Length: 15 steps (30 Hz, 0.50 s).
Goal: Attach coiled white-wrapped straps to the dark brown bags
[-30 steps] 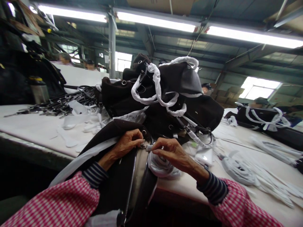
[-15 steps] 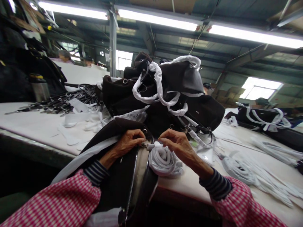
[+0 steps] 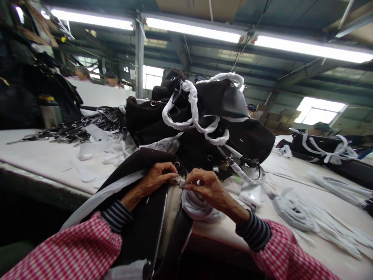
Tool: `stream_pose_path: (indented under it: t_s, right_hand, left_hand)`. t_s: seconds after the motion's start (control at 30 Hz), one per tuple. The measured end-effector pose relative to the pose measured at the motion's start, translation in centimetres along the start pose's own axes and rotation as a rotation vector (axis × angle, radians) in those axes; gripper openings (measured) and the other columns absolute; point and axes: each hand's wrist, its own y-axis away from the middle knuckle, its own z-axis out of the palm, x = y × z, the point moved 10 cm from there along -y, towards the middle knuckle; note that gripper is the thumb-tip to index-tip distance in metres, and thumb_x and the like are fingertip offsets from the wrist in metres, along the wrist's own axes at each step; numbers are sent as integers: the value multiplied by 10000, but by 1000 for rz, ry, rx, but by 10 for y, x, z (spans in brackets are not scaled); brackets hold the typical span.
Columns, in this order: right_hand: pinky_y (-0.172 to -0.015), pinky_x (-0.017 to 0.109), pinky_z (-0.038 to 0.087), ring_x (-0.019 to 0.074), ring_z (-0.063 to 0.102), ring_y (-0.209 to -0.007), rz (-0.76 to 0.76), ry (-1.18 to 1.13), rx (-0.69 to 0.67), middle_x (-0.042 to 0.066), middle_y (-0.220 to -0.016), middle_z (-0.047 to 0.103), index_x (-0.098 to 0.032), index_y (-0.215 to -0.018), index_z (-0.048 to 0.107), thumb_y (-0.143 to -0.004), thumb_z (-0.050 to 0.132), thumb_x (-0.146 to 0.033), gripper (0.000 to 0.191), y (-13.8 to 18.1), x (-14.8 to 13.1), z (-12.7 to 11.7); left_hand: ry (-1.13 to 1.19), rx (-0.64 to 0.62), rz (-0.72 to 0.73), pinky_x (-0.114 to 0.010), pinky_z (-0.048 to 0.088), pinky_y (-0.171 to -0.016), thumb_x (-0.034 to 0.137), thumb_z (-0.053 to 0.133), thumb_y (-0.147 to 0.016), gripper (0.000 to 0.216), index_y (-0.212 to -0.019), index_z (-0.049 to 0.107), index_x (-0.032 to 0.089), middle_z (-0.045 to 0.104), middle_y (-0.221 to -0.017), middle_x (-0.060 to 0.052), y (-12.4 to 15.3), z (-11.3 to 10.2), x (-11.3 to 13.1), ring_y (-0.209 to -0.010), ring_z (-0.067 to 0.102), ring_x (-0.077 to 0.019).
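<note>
A dark brown bag (image 3: 136, 229) leans against the table edge in front of me, its long metal zipper (image 3: 160, 229) open over a beige lining. At the top of the zipper my left hand (image 3: 159, 179) pinches a small metal clasp (image 3: 176, 180). My right hand (image 3: 205, 187) has closed thumb and finger on the white-wrapped end of a strap, right beside the clasp. The rest of that strap lies as a coiled white roll (image 3: 198, 208) under my right hand, partly hidden by it. Whether clasp and strap are joined is too small to tell.
Several dark bags with white-wrapped handles (image 3: 190, 116) are piled just behind my hands. Black straps with metal hooks (image 3: 87, 124) lie at the left. Further wrapped strap coils (image 3: 294, 210) and a white device (image 3: 250, 194) are on the right. Several people sit farther back.
My right hand has moved left and slightly down, from above the coil to the strap end by the clasp. My left hand stays at the clasp.
</note>
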Motion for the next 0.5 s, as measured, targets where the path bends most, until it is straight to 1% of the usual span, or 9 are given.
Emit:
stream_pose_path:
  t_s: [0.1,0.17,0.23,0.3,0.37,0.5]
  right_hand:
    - [-633,255,447,139,594,-679,128,-120,15,19,-748,694,-173,-787,753,-851,766,-312,154,-6,11,4]
    - [-545,229,420,117,561,-583,221,-232,12,8,-695,675,-160,-787,731,-834,764,-344,192,-10,20,9]
    - [-490,210,384,98,523,-517,267,-288,16,-7,-648,645,-152,-785,712,-807,771,-347,205,-15,26,12]
    - [-477,203,372,88,498,-496,272,-280,35,-19,-623,620,-148,-778,704,-792,764,-325,187,-22,29,12]
    - [-495,206,390,86,497,-506,257,-258,46,-22,-623,610,-144,-764,698,-782,751,-299,164,-27,29,12]
    - [-538,223,413,103,528,-569,229,-216,29,-2,-676,635,-139,-768,707,-782,716,-264,125,-30,25,12]
  left_hand:
    - [10,-17,-1,-245,433,-655,336,702,-842,202,-836,721,135,658,-749,-14,1,1,0,-695,576,-140]
    - [24,-29,-4,-242,432,-656,344,704,-849,217,-856,741,130,661,-747,-15,1,2,0,-695,576,-138]
    - [55,-38,-6,-239,435,-658,359,699,-864,237,-879,758,129,667,-759,-19,2,3,0,-700,577,-136]
    - [81,-45,-6,-239,442,-665,368,696,-873,249,-898,770,132,675,-772,-23,2,3,-1,-709,581,-137]
    - [92,-45,-9,-238,442,-658,366,701,-868,249,-905,778,132,684,-783,-29,1,3,-2,-711,586,-140]
    - [90,-35,-16,-229,422,-623,351,714,-850,235,-890,785,131,680,-773,-28,1,2,-1,-690,580,-135]
